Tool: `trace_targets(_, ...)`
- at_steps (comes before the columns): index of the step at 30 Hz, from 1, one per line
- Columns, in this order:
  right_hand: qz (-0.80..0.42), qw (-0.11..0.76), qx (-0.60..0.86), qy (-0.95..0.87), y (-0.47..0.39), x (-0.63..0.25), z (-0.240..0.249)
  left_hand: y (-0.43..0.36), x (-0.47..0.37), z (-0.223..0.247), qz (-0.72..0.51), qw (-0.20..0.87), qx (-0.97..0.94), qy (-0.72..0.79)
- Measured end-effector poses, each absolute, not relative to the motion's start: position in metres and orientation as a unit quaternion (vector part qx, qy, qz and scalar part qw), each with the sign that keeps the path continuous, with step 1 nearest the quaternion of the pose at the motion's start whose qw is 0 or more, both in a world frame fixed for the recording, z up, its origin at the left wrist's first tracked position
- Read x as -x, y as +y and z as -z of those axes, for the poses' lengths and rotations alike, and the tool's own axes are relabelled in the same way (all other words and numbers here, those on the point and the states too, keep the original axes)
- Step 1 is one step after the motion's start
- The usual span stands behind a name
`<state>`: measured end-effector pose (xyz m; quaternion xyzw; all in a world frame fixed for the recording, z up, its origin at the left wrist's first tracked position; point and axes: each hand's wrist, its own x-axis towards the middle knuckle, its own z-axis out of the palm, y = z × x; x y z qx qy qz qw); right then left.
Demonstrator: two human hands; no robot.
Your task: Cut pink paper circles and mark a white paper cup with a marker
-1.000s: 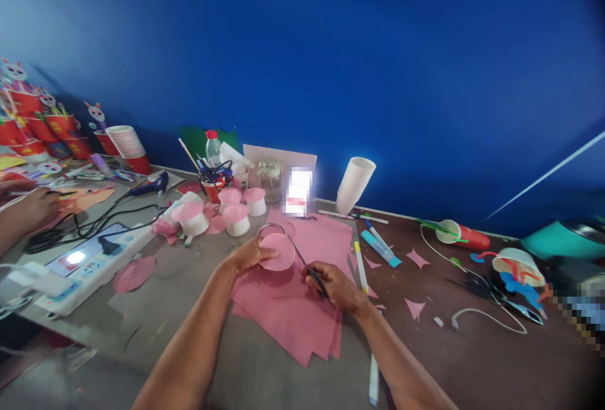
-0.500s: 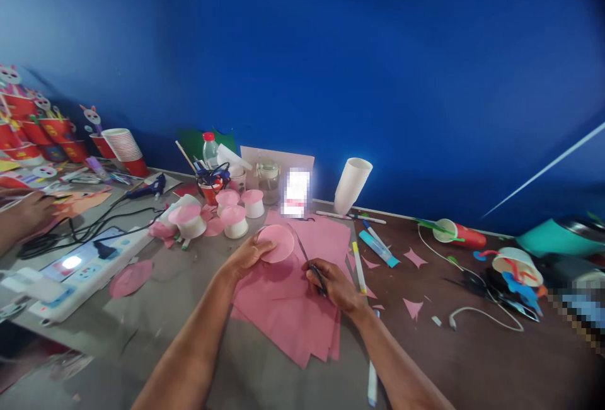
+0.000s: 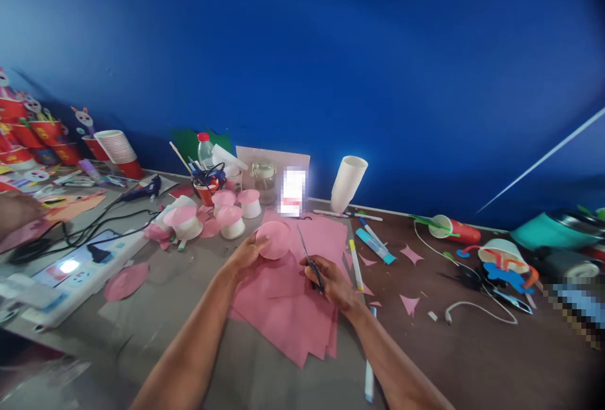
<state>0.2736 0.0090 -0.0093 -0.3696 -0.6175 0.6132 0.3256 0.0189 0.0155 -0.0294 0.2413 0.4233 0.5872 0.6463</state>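
Between its thumb and fingers my left hand (image 3: 246, 254) pinches the edge of a round pink disc (image 3: 275, 240). Black-handled scissors (image 3: 308, 257) are gripped in my right hand (image 3: 325, 279), their blades pointing up and away, a little to the right of the disc and apart from it. Beneath both hands lie pink paper sheets (image 3: 293, 315), overlapping unevenly. Several white cups topped with pink discs (image 3: 230, 221) stand left of my left hand. A loose pink piece (image 3: 126, 281) lies farther left.
A power strip (image 3: 85, 278) with cables is at the left, near another person's hand (image 3: 19, 211). White stacked cups (image 3: 348, 183) lean by the wall. Markers (image 3: 356, 265) and pink scraps (image 3: 409, 305) lie right. A red cup (image 3: 466, 233) lies on its side.
The scissors have tilted slightly and sit a little farther from the disc. The view has shifted slightly, and the other person's hand at the left has moved toward the frame edge.
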Motion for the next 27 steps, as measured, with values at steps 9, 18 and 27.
trace_targets(9, -0.536, 0.483, 0.373, -0.584, 0.007, -0.269, 0.027, 0.023, -0.019, 0.016, -0.679, 0.59, -0.159, 0.406)
trace_targets(18, -0.318, 0.483, 0.504, -0.641, 0.017, -0.265, 0.056, 0.024, -0.022, 0.014, -0.712, 0.567, -0.149, 0.386)
trace_targets(27, -0.139, 0.443, 0.522, -0.716, 0.012, -0.26, 0.068, 0.021, -0.029, 0.016, -0.69, 0.585, -0.144, 0.401)
